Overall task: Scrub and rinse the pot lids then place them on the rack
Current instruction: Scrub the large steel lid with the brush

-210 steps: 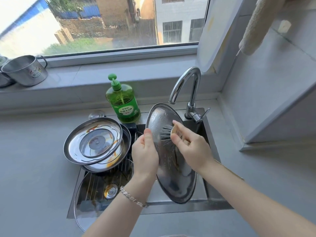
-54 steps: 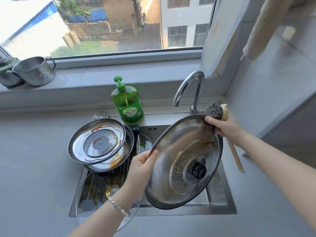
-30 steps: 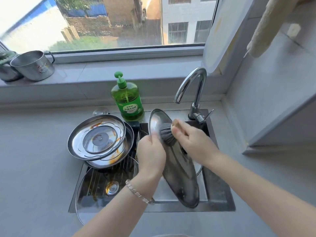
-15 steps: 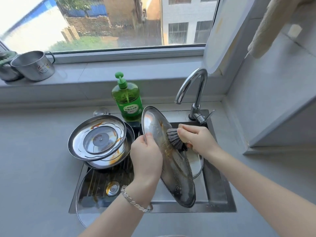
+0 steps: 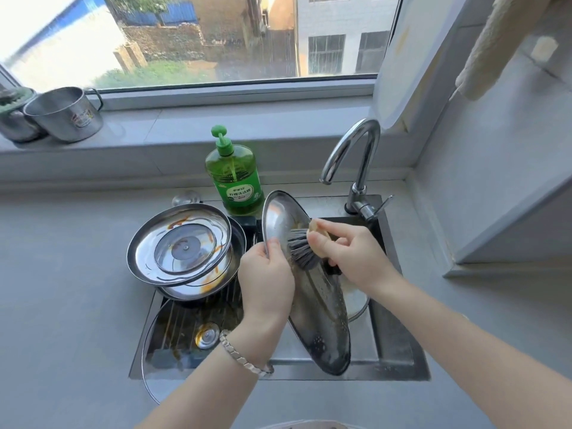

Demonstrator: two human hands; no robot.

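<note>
Head view: mid-scrub, left hand (image 5: 266, 284) grips the tilted lid (image 5: 322, 323), right hand (image 5: 356, 258) holds the brush (image 5: 301, 250) toward its 12 o'clock end; rinsing probably comes next.

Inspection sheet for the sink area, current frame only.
Surface: grey counter with sink set in; sink floor stained.
Job's things: steel lid held on edge over the sink, specks on it; stained lids stacked at left; glass lid across the sink's front-left corner.
Clutter: soap bottle behind the sink; steel mug on the sill.
Grips: left hand holds the steel lid's rim; right hand holds brush, bristles on lid.
Cables: nothing seen.
Surroundings: tap, window, cloth hanging at right.
</note>
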